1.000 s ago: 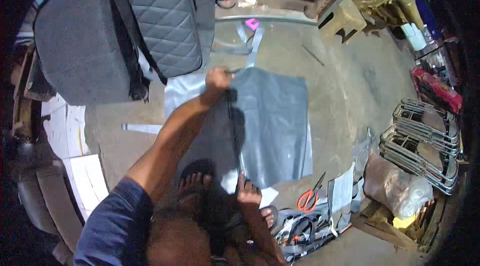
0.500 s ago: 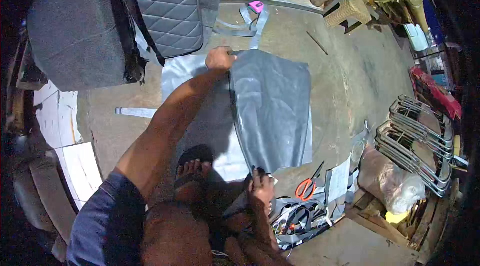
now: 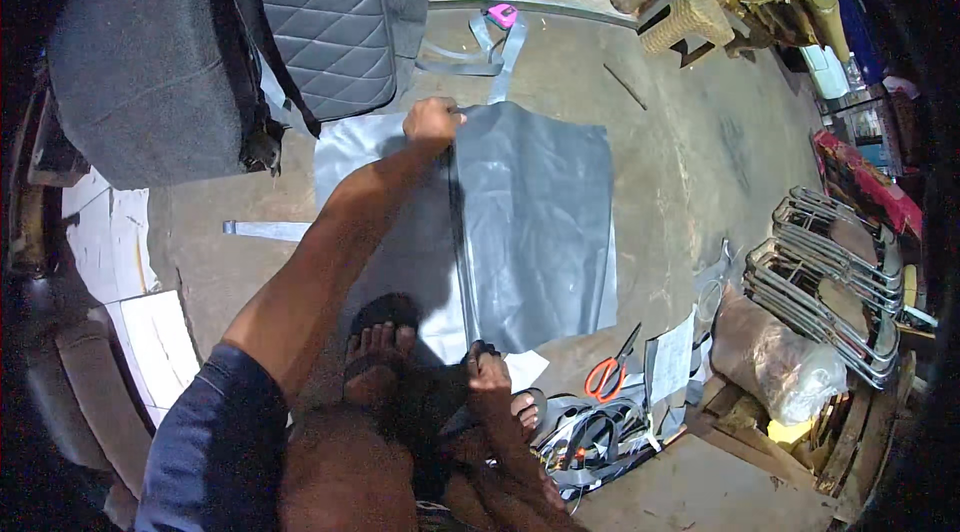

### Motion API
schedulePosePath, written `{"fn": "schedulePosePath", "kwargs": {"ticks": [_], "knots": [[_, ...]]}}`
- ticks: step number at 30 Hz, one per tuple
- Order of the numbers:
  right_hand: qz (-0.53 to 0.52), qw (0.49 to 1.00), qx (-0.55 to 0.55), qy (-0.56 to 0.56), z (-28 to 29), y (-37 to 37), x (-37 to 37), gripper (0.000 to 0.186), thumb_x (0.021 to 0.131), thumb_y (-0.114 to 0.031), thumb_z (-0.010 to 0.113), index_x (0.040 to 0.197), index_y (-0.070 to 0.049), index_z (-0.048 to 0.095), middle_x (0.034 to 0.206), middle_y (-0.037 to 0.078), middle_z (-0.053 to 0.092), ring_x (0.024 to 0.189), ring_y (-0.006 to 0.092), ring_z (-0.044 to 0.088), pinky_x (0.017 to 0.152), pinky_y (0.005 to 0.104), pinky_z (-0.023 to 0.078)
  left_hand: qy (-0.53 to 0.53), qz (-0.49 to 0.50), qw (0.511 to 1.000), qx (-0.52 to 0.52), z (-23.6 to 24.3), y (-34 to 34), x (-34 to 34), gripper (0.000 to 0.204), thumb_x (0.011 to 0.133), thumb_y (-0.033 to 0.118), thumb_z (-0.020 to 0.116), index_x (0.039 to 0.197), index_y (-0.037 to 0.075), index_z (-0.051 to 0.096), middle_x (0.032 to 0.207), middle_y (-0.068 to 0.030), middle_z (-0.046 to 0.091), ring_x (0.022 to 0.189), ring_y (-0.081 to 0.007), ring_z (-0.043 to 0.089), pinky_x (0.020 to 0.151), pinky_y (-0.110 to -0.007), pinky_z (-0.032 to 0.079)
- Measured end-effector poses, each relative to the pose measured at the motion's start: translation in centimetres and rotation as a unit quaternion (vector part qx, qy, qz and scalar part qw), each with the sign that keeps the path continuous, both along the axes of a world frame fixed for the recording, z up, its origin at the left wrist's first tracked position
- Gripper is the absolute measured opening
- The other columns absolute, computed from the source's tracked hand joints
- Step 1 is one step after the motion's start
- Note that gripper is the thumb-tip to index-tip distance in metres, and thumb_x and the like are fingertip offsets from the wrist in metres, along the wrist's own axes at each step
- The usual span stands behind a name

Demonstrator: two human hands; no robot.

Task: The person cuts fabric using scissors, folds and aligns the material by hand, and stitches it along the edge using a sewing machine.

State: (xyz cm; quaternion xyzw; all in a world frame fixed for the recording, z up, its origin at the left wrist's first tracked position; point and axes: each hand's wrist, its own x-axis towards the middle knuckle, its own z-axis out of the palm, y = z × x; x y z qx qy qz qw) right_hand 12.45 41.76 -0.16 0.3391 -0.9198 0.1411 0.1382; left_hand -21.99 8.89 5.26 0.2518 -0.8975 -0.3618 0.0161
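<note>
A dark grey vinyl-like sheet (image 3: 540, 222) lies over a lighter silvery sheet (image 3: 345, 144) on the floor. At its far left corner, my left hand (image 3: 432, 120) is closed on the grey sheet's edge. My right hand (image 3: 488, 370) pinches the same edge at the near corner, close to my feet. Between the two hands the edge runs almost straight and looks slightly folded. My sandalled left foot (image 3: 378, 347) is on the lighter sheet. Orange-handled scissors (image 3: 606, 379) lie to the right of my right hand.
Beyond the sheets are grey strips (image 3: 508, 67) and a pink tape measure (image 3: 502, 16). A quilted seat panel (image 3: 325, 22) and a dark upholstered block (image 3: 140, 62) stand at left. Strip offcuts (image 3: 590, 447), a plastic bag (image 3: 780, 352) and metal frames (image 3: 825, 287) sit at right.
My right hand has moved left with the near corner of the grey sheet, so its left edge has gone from slanting to nearly straight. My left hand keeps its hold at the far corner.
</note>
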Motion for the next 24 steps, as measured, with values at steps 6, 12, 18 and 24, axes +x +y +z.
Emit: {"fn": "schedulePosePath", "kwargs": {"ticks": [6,12,18,24], "knots": [[-0.025,0.996,0.088,0.024,2.7,-5.0,0.0,0.009,0.082,-0.004,0.067,0.077,-0.003,0.060,0.068,0.009,0.048,0.059,0.0246,0.056,0.049,0.0403,0.046,-0.007,0.017,1.000,-0.024,-2.5,-4.1,0.9,0.030,0.079,0.037,0.079,0.103,0.019,0.079,0.102,-0.0172,0.074,0.100,-0.0372,0.070,0.086,-0.048,0.055],[-0.069,0.990,0.050,-0.111,3.6,-2.2,0.2,0.010,0.092,-0.010,0.061,0.099,-0.003,0.062,0.078,0.012,0.053,0.074,0.0300,0.059,0.063,0.0447,0.050,0.026,0.003,0.999,-0.027,-1.4,-2.1,0.5,0.033,0.076,0.037,0.080,0.102,0.017,0.078,0.101,-0.0182,0.074,0.100,-0.0388,0.070,0.086,-0.048,0.055],[0.035,0.976,0.055,-0.208,8.1,-0.4,-2.0,0.062,0.079,-0.004,0.060,0.141,-0.014,0.057,0.098,0.011,0.060,0.093,0.0341,0.058,0.082,0.0464,0.051,-0.009,-0.006,1.000,-0.028,-0.4,-1.7,-0.1,0.033,0.077,0.036,0.080,0.105,0.020,0.078,0.105,-0.0146,0.074,0.103,-0.0361,0.070,0.088,-0.047,0.056],[0.030,0.966,0.102,-0.236,9.4,-0.9,-1.8,0.057,0.081,-0.007,0.059,0.137,-0.019,0.062,0.099,0.007,0.060,0.093,0.0300,0.057,0.083,0.0444,0.051,-0.029,-0.009,0.999,-0.023,-0.7,-1.9,-0.1,0.033,0.077,0.035,0.082,0.106,0.022,0.078,0.108,-0.0132,0.074,0.107,-0.0341,0.069,0.091,-0.045,0.055]]}}
